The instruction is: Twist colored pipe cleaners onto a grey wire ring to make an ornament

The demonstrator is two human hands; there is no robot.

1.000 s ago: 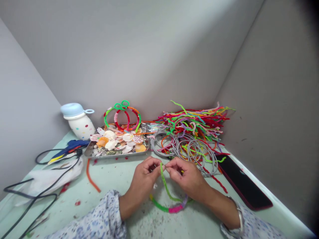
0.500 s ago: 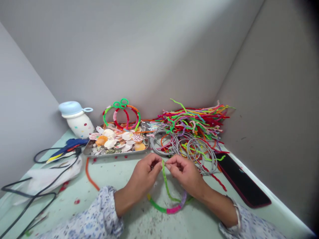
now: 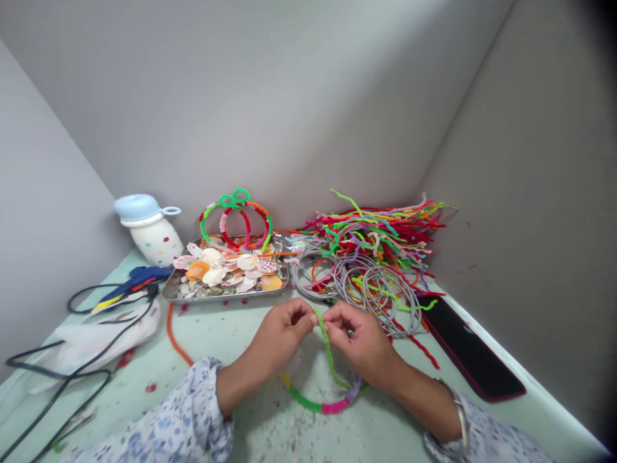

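A lime-green pipe cleaner (image 3: 329,352) runs up from a ring wrapped in coloured pipe cleaner (image 3: 336,407), whose visible lower arc is yellow, green, pink and purple. The upper part of that ring is hidden behind my hands. My left hand (image 3: 288,331) pinches the green strand near its upper end between thumb and forefinger. Just beside it, my right hand (image 3: 359,337) has its fingertips closed on the same strand. The two sets of fingertips almost meet.
A metal tray (image 3: 226,298) of seashells stands behind, with wrapped rings (image 3: 236,222) on it. Grey wire coils (image 3: 357,283) and a pile of pipe cleaners (image 3: 376,228) lie at back right. A black phone-like slab (image 3: 470,350), a bottle (image 3: 153,235) and cables (image 3: 72,379) flank the sides.
The green strand's upper end now bends over toward my right fingertips and its length leans more. The ring's yellow end shifted slightly left. Both hands stay almost in place.
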